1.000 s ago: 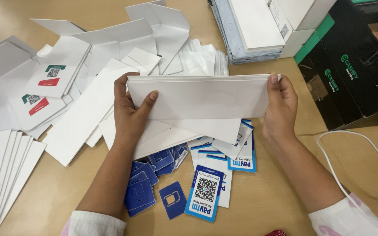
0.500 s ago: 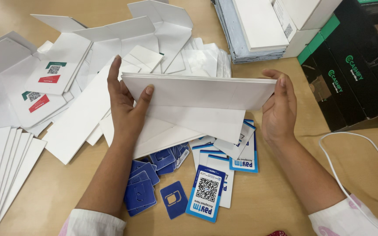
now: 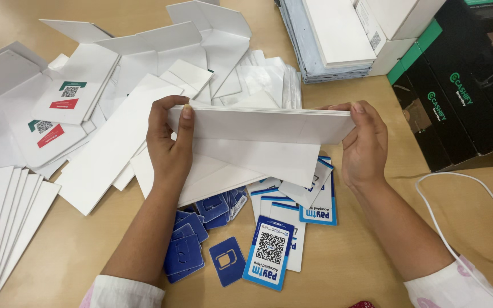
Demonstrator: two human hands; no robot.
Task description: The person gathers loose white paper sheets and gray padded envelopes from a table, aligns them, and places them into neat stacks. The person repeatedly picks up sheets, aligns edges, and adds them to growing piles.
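Both hands (image 3: 269, 142) grip white carton (image 3: 258, 125); blue cards (image 3: 201, 239) below; black box (image 3: 463, 85) right.

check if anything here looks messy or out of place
Nothing looks damaged. The flat white card sheets lie scattered and overlapping at odd angles, and the small blue cards sit in a loose heap below the left hand. Both hands hold a white folded sheet level.

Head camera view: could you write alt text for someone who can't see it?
Two bare hands, left hand and right hand, hold a folded white cardboard sheet by its ends above a wooden table. Beneath lie flat white carton blanks, small blue card holders and blue-and-white code cards; black boxes stand at right.
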